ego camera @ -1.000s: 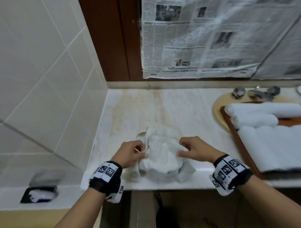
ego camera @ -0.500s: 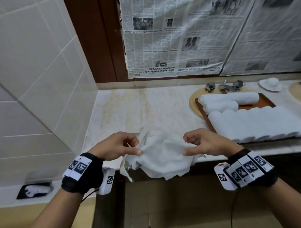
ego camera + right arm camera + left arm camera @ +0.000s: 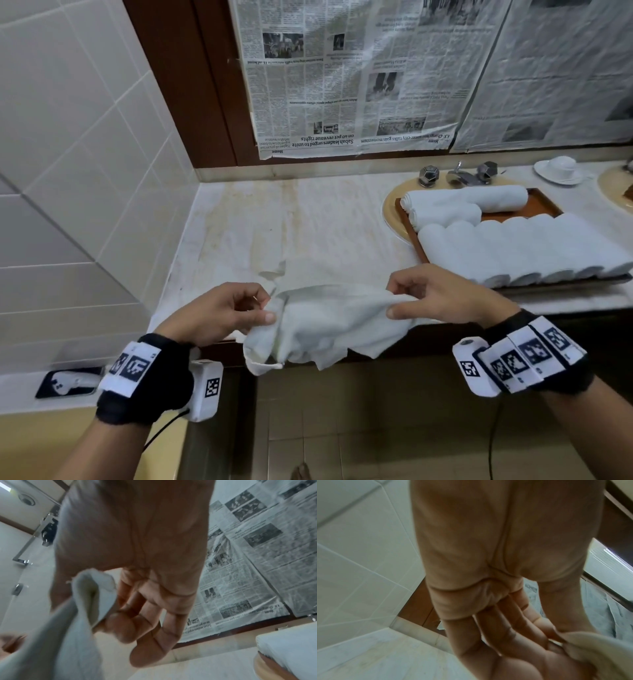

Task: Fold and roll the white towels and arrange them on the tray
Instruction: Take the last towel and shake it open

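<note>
A crumpled white towel [image 3: 329,325] hangs in the air over the counter's front edge, stretched between both hands. My left hand [image 3: 239,308] pinches its left edge between thumb and fingers; the same pinch shows in the left wrist view [image 3: 570,646]. My right hand [image 3: 411,301] pinches the right edge, and a fold of the towel [image 3: 96,596] sits between thumb and forefinger. At the right stands a brown wooden tray [image 3: 541,202] with several rolled white towels [image 3: 520,250] in a row and two more rolls [image 3: 462,202] behind them.
The marble counter [image 3: 274,222] runs from the tiled left wall to a round sink [image 3: 390,209] under the tray, with a chrome tap [image 3: 460,174] behind. A white dish [image 3: 558,169] sits far right. Newspaper [image 3: 342,85] covers the back wall. A dark holder [image 3: 68,380] lies low left.
Both hands lifted the towel off the counter and drew apart, spreading it between them. The head view tilted up and the tray came further into sight.
</note>
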